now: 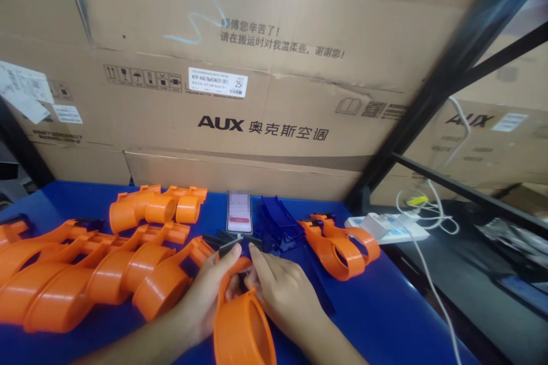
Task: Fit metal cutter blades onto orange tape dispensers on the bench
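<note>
Both my hands grip an orange plastic ring part (244, 331) with a narrow arm, its wide ring hanging toward me. My left hand (209, 285) is closed on the arm from the left, thumb on top near a black tip. From the other side, my right hand (280, 285) is closed around the same arm, fingertips against a small dark blue piece (245, 247) at its far end. Fingers hide most of the join, so I cannot tell how the pieces fit. Just beyond lie thin dark blue plastic pieces (280, 219).
Rows of similar orange ring parts (109, 274) cover the left of the blue table (385, 319). More orange rings (342, 251) lie at right. A phone (240, 214) stands behind my hands. A white power strip (387, 228) with cables sits far right; large cartons (265, 97) form the back.
</note>
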Motion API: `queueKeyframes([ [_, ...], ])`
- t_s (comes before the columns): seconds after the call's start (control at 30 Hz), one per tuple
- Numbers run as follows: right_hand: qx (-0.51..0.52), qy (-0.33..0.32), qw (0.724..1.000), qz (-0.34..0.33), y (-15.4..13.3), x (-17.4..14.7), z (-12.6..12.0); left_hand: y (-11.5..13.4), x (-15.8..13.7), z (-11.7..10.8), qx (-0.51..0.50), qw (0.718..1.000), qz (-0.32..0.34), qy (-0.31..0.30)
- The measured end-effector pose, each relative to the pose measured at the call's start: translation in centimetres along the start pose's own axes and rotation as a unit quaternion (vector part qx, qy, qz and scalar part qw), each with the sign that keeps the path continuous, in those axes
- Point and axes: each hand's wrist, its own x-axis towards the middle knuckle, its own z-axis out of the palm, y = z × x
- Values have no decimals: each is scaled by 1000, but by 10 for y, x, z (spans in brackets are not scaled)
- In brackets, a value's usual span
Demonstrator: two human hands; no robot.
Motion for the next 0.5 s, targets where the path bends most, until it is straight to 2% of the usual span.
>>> queueKeyframes([
  [0.3,-18,27,999,-24,0,-2,6,-1,0,-1,31,999,26,-13],
  [0.5,71,29,997,17,5,1,-4,-3,4,-11,58,997,41,9],
])
